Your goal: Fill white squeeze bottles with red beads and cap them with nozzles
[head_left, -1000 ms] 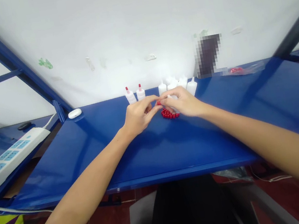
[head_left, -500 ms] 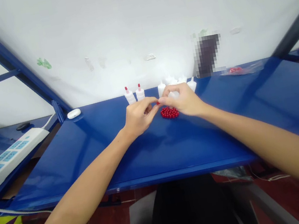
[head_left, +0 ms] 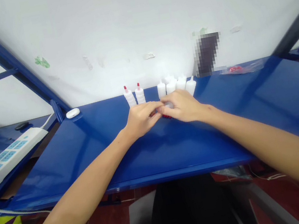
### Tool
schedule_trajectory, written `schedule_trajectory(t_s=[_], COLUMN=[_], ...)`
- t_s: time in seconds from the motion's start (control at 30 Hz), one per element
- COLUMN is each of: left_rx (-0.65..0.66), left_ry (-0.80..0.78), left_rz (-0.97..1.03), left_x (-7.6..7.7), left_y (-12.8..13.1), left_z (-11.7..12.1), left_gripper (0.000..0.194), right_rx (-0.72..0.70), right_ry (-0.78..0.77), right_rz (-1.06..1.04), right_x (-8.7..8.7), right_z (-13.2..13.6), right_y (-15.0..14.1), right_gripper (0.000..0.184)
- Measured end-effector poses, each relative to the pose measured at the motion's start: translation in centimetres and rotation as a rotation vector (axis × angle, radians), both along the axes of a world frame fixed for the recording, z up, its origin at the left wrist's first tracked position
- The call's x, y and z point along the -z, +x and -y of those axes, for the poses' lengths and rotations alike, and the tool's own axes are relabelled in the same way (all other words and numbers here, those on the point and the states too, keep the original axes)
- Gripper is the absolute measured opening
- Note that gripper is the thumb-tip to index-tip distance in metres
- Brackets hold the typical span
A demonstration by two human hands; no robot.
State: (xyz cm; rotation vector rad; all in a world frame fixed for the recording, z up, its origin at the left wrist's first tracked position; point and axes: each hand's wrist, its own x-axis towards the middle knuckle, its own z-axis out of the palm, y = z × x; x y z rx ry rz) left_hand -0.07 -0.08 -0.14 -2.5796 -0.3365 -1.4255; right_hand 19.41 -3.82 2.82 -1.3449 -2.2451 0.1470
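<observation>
Near the middle of the table, my left hand and my right hand meet at their fingertips. My left fingers are pinched around a small red cap, now mostly hidden between the hands. Curled in my right hand is a whitish, translucent squeeze bottle, of which only a small part shows. Right below the fingers lies a cluster of red caps, largely covered. Two white squeeze bottles with red tips stand behind my left hand. Several white bottles without red tips stand behind my right hand.
The blue table backs onto a white wall. A white earbud case lies at the left, and a clear bag with red pieces at the back right. A white power strip rests beyond the left frame post.
Both hands have come lower and closer together, now covering most of the red cap pile. The red cap at my left fingertips has gone out of clear sight.
</observation>
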Motion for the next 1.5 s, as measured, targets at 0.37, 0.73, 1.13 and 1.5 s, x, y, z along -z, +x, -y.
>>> schedule_trajectory(t_s=[0.37, 0.73, 1.13, 1.5], left_rx=[0.036, -0.318, -0.268, -0.052], left_ry=[-0.027, -0.378, -0.258, 0.040], left_rz=[-0.005, -0.336, -0.138, 0.287], left_x=[0.3, -1.9, -1.4, -1.3], left_y=[0.3, -5.1, -4.7, 1.3], left_z=[0.1, -3.9, -3.7, 2.0], left_gripper=[0.009, 0.019, 0.035, 0.013], right_rx=[-0.151, 0.021, -0.104, -0.471], right_ry=[0.041, 0.071, -0.036, -0.626], right_rz=[-0.054, -0.106, -0.232, -0.696], right_x=[0.3, 0.9, 1.3, 0.8], right_z=[-0.1, -1.4, -1.3, 0.3], right_y=[0.3, 1.4, 1.0, -1.2], right_gripper=[0.040, 0.046, 0.038, 0.043])
